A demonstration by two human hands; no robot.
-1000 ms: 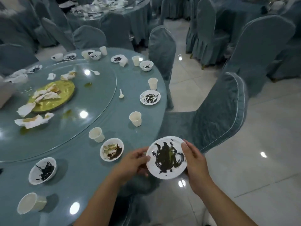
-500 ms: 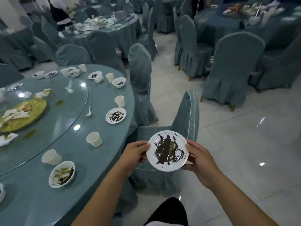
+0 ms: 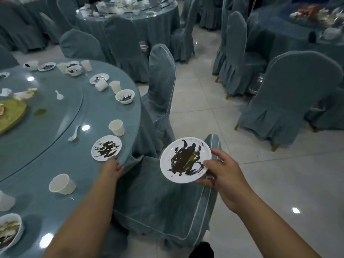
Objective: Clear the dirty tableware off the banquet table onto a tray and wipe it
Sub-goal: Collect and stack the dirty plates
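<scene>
Your right hand (image 3: 221, 175) grips a dirty plate (image 3: 185, 160) by its right rim, thumb lying over the top edge and fingers curled underneath. It is a white plate smeared with dark sauce and a touch of green. You hold it in the air, slightly tilted, over the seat of a blue-covered chair (image 3: 163, 198) and off the tabletop (image 3: 37, 170).

Your left hand (image 3: 111, 167) is stretched out to the tabletop's edge with fingers fairly straight. Their tips are at the near rim of a second plate (image 3: 106, 148), but you cannot tell whether they quite touch it, and the hand has hold of nothing. That second plate lies flat close to the edge, smeared in the same dark way.

Just beyond it a paper cup (image 3: 116, 127) stands upright. Nearer to you, left of your left forearm, is another cup (image 3: 62, 184), apart from the plates. A white spoon (image 3: 74, 134) lies on the glass turntable (image 3: 46, 112) near its rim. Farther round the tabletop's edge sits a dirty bowl (image 3: 125, 96), with more cups and small plates past it. At the far left of the turntable is a yellow-green platter (image 3: 11, 116) with scraps on it. Pale glossy floor (image 3: 270, 174) spreads to your right, with more covered chairs and laid tables behind.
</scene>
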